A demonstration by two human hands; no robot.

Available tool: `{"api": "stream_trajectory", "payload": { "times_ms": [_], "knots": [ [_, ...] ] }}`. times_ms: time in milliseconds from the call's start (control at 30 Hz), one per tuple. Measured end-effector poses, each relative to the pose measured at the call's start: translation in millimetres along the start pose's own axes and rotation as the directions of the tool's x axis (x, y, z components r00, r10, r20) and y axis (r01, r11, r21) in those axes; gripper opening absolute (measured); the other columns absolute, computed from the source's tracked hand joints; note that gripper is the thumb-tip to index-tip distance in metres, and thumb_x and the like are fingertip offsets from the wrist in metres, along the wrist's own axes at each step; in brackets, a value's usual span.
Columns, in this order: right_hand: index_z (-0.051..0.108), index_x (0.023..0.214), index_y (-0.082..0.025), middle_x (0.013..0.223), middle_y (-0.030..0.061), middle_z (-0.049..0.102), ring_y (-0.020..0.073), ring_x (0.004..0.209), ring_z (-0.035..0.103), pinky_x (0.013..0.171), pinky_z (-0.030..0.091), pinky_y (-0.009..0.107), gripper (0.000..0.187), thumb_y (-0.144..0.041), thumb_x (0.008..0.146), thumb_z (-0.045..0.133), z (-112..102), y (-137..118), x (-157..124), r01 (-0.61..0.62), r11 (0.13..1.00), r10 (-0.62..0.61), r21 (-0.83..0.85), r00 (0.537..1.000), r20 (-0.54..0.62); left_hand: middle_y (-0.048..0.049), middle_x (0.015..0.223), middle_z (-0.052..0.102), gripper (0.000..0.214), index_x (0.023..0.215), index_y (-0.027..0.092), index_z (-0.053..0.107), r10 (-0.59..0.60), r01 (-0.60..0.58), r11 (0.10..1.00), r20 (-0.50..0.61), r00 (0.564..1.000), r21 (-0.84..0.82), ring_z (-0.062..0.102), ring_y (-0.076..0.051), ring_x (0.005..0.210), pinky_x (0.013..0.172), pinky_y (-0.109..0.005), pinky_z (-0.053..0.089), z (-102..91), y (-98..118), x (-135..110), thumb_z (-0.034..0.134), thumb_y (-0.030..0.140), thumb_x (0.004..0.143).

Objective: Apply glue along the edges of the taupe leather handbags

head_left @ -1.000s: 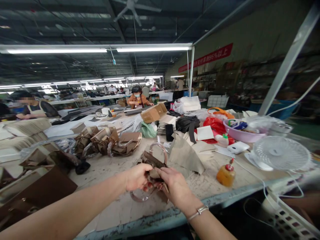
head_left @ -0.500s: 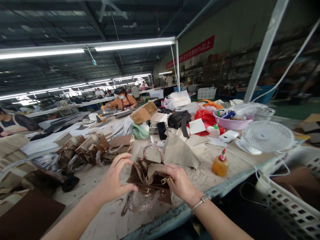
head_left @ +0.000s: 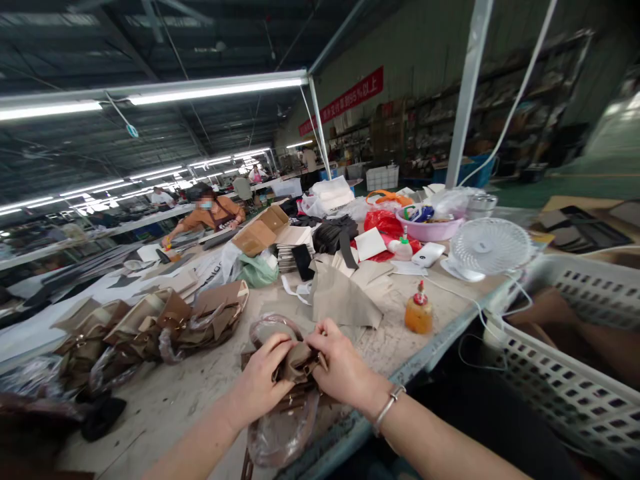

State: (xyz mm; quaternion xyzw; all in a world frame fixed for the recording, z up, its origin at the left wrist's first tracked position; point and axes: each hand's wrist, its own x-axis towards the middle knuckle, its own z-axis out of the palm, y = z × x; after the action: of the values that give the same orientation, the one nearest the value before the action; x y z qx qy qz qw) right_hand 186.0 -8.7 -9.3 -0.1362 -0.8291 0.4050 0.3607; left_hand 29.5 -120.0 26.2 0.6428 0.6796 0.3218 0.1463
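Bag (head_left: 299,363), brown, crumpled, pinched by left hand (head_left: 261,381), right hand (head_left: 342,367)

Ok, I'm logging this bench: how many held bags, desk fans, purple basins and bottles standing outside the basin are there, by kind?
Brown bag, in left hand and right hand: 1
Fan: 1
Purple basin: 1
Bottles, amber bottle and green-topped bottle: 2
Total: 5

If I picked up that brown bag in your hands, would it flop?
The brown bag would probably flop on top, since its material bunches between the left hand and right hand. Its shiny, plastic-wrapped front handle might feel slippery.
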Motion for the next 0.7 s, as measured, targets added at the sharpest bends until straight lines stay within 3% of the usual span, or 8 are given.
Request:
{"api": "stream_trajectory", "payload": {
  "times_ms": [133,200,267,333,400,467,567,700],
  "knots": [
    [0.054,0.125,-0.02,0.103,0.0046,0.058,0.0173,0.089,0.06,0.082,0.052,0.029,0.067,0.001,0.062,0.058,-2,-4,-5,-0.084,0.984,0.087,0.158,0.996,-0.017,-0.0101,0.104,0.066,0.015,0.094,0.025,0.071,-0.043,0.034,0.997,-0.125,0.991,-0.074,0.059,-0.028,0.1,0.093,-0.034,0.044,0.6,0,-1,0.068,0.025,0.079],
    [0.052,0.129,-0.017,0.1,0.0042,0.065,0.017,0.086,0.063,0.081,0.053,0.029,0.066,0.001,0.066,0.053,-4,-3,-9,-0.139,0.964,0.138,0.228,0.99,0.02,-0.0102,0.1,0.067,0.014,0.092,0.025,0.071,-0.085,0.076,0.994,-0.112,0.99,-0.084,0.06,-0.028,0.097,0.093,-0.035,0.044,2.0,-3,-4,0.069,0.026,0.078],
    [0.058,0.122,-0.017,0.096,0.0033,0.069,0.0167,0.086,0.065,0.082,0.052,0.028,0.055,0.002,0.071,0.048,-5,-3,-12,-0.161,0.963,0.161,0.216,0.987,0.019,-0.0099,0.098,0.068,0.019,0.094,0.025,0.071,-0.129,0.121,0.989,-0.099,0.987,-0.088,0.061,-0.029,0.096,0.094,-0.036,0.044,4.0,-6,-5,0.072,0.028,0.075],
    [0.062,0.115,-0.02,0.097,0.0029,0.071,0.0174,0.089,0.066,0.083,0.05,0.028,0.049,0.001,0.075,0.046,-6,-4,-14,-0.148,0.982,0.149,0.117,0.989,-0.005,-0.009,0.108,0.068,0.039,0.108,0.026,0.068,-0.149,0.141,0.985,-0.091,0.985,-0.096,0.06,-0.03,0.103,0.098,-0.037,0.041,5.9,-8,-4,0.078,0.027,0.07],
    [0.062,0.113,-0.022,0.095,0.0034,0.071,0.0189,0.089,0.065,0.08,0.05,0.028,0.046,0.0,0.075,0.048,-6,-7,-13,-0.125,0.992,0.124,-0.013,0.992,-0.025,-0.007,0.118,0.066,0.065,0.123,0.03,0.061,-0.126,0.12,0.989,-0.061,0.99,-0.09,0.057,-0.03,0.111,0.102,-0.037,0.039,7.5,-8,-2,0.084,0.024,0.063],
    [0.063,0.106,-0.02,0.088,0.0035,0.069,0.0195,0.083,0.064,0.075,0.049,0.028,0.038,-0.002,0.074,0.052,-5,-9,-11,-0.124,0.986,0.119,-0.113,0.992,-0.048,-0.0061,0.112,0.066,0.074,0.125,0.031,0.061,-0.083,0.082,0.995,-0.014,0.996,-0.056,0.059,-0.03,0.106,0.097,-0.037,0.042,9.1,-7,2,0.087,0.022,0.056],
    [0.063,0.08,-0.02,0.075,0.0003,0.062,0.0164,0.074,0.059,0.069,0.047,0.025,0.021,-0.002,0.072,0.058,-2,-8,-6,-0.098,0.987,0.09,-0.126,0.994,-0.066,-0.0056,0.095,0.066,0.06,0.112,0.028,0.069,-0.051,0.051,0.999,-0.003,0.999,0.001,0.06,-0.028,0.09,0.083,-0.034,0.047,12.5,-3,6,0.088,0.023,0.055],
    [0.06,0.063,-0.018,0.08,0.0,0.055,0.0119,0.071,0.055,0.064,0.044,0.02,0.02,0.001,0.07,0.061,0,-7,-4,-0.114,0.993,0.112,-0.023,0.99,-0.085,-0.0026,0.082,0.063,0.033,0.095,0.026,0.073,-0.055,0.056,0.998,-0.026,0.998,0.026,0.059,-0.022,0.076,0.07,-0.03,0.047,17.1,3,9,0.081,0.019,0.063]
  ]
}}
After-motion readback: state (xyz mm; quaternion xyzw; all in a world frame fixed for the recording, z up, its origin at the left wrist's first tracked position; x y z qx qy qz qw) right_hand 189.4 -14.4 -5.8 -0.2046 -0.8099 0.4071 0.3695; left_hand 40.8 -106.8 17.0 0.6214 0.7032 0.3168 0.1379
